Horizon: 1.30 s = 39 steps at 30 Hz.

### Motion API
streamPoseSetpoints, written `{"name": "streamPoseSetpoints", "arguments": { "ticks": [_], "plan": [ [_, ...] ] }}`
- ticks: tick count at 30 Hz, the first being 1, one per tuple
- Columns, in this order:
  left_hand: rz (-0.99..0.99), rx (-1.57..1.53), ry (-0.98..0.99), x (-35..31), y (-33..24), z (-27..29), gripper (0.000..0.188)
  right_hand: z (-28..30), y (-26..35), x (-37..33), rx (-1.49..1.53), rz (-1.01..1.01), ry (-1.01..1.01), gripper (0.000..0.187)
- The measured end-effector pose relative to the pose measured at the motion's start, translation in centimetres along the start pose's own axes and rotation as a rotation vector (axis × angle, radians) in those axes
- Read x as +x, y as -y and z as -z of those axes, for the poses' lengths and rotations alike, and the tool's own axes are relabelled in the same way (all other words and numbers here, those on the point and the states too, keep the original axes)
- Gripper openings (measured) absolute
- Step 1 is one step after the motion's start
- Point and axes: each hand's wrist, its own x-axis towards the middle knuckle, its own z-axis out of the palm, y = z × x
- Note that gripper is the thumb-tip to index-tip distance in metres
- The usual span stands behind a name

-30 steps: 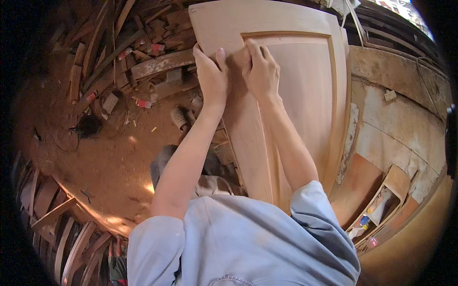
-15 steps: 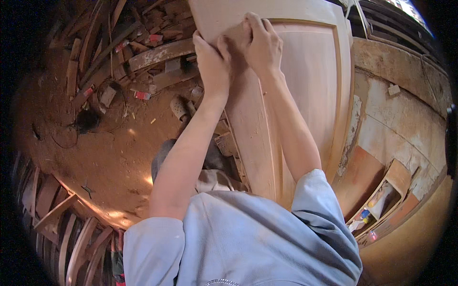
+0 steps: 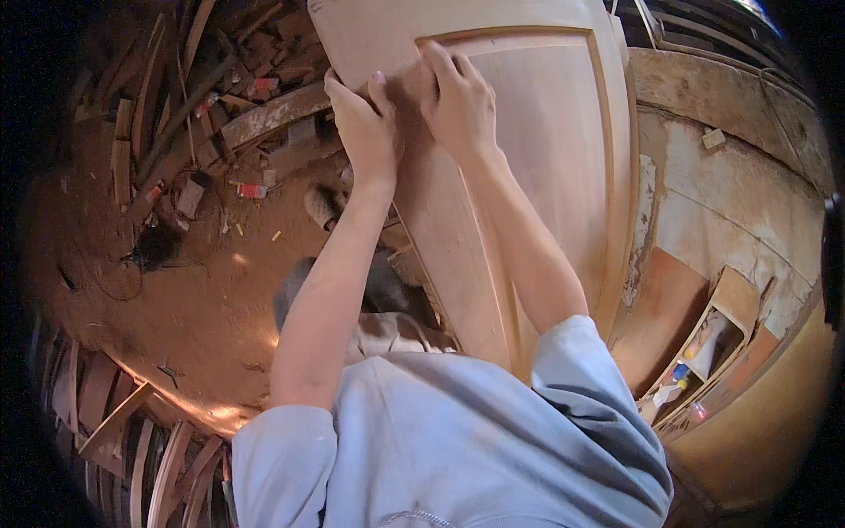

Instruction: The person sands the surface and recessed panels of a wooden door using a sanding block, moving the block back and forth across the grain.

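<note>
Scrap timber offcuts lie piled on the dusty floor at far left. The left hand presses flat, fingers together, on the left frame of the pale wooden door panel. Just right, touching it, the right hand presses down at the recessed panel's corner. Whether anything lies under the palms is hidden.

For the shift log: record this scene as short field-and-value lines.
setting: woodworking shop with a sawdust-covered floor
workpiece: pale wooden door panel with a raised inner frame
left hand: pressed flat on the panel's left stile
right hand: pressed on the panel beside the left hand, at the frame's corner
under the hands: hidden, cannot tell
nearby: scrap wood pile; wooden slats
</note>
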Motion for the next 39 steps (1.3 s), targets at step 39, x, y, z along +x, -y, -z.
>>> {"name": "streamPoseSetpoints", "arguments": {
  "ticks": [39],
  "plan": [
    [0.014, 0.104, 0.013, -0.4, -0.1, -0.5, 0.053, 0.9, -0.6, -1.9, 0.102, -0.058, -0.022, 0.022]
  ]
}}
